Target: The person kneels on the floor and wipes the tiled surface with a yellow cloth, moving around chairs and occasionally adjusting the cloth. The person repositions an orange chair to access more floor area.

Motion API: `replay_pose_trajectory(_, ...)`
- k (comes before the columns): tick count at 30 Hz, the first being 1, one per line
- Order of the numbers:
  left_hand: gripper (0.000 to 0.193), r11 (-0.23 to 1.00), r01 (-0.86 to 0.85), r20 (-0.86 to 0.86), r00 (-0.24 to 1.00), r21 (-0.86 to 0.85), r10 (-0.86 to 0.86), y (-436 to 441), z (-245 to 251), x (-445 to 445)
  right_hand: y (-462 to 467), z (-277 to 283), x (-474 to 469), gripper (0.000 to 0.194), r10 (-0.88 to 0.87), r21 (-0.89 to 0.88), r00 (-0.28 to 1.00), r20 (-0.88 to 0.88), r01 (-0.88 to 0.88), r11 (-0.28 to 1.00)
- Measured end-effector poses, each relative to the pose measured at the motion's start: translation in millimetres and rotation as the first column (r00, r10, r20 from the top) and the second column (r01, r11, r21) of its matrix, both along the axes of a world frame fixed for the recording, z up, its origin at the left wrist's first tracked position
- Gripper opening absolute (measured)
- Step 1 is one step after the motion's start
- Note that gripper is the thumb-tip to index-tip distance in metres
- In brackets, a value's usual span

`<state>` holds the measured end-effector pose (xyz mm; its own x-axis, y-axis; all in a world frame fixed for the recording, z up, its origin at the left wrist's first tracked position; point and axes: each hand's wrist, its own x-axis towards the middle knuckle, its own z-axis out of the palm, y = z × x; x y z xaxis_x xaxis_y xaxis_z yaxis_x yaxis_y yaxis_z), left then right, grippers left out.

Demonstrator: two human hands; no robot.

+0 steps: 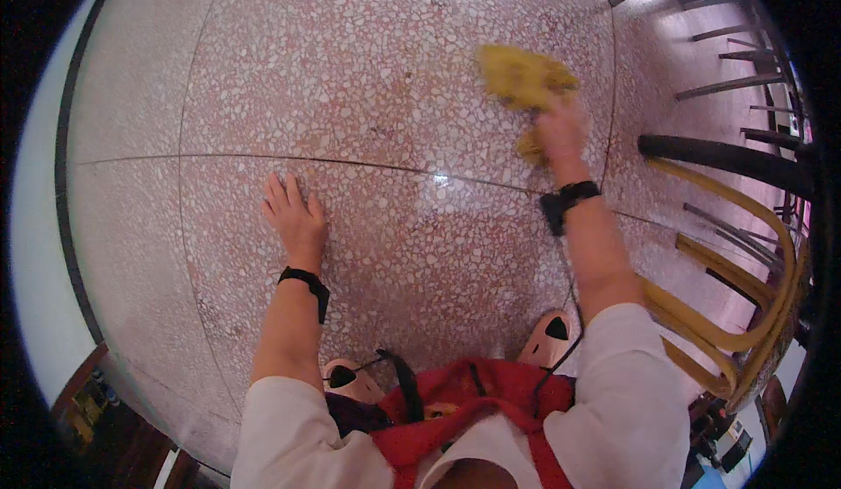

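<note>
My right hand (pixel 562 131) grips a yellow cloth (pixel 522 76) against the terrazzo floor (pixel 368 239). Both the hand and the cloth are blurred. Most of the cloth spreads out ahead of the fingers, and a smaller fold (pixel 531 147) shows beside the thumb side of the hand. On the left, my left hand (pixel 295 216) rests palm down on the floor with its fingers apart, just below a dark joint line. It holds nothing. A few small dark specks (pixel 378 131) mark the floor left of the cloth.
A wooden chair (pixel 775 219) with curved yellowish-brown parts stands close on my right. Several dark furniture legs (pixel 729 88) reach in beyond it. A white wall (pixel 39 226) with a dark base strip (pixel 62 180) runs along the left. My pink clogs (pixel 548 338) are below me.
</note>
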<state>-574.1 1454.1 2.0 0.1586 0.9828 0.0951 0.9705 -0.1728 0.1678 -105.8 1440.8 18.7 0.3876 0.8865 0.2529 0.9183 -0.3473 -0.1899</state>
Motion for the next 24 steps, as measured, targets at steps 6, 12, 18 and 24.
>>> replay_pose_trajectory(6,0.053,0.999,0.008,-0.024,1.000,0.041,-0.007,0,-1,-1,-30,-4,39,0.024,0.060,-0.258,0.945,0.323,0.027,0.966)
replay_pose_trajectory(12,0.054,0.999,-0.010,0.029,1.000,-0.038,0.011,-2,-12,-5,-60,5,-206,0.017,0.440,0.008,0.878,-0.189,-0.447,0.895)
replay_pose_trajectory(18,0.052,0.998,0.041,-0.008,0.999,0.057,-0.040,7,-14,1,-108,24,-181,0.025,0.638,0.015,0.732,-0.239,-0.654,0.756)
replay_pose_trajectory(24,0.051,0.934,0.347,0.288,0.889,0.082,-0.355,7,-6,103,-37,-3,28,0.035,-0.026,-0.068,1.000,0.007,0.027,0.997)
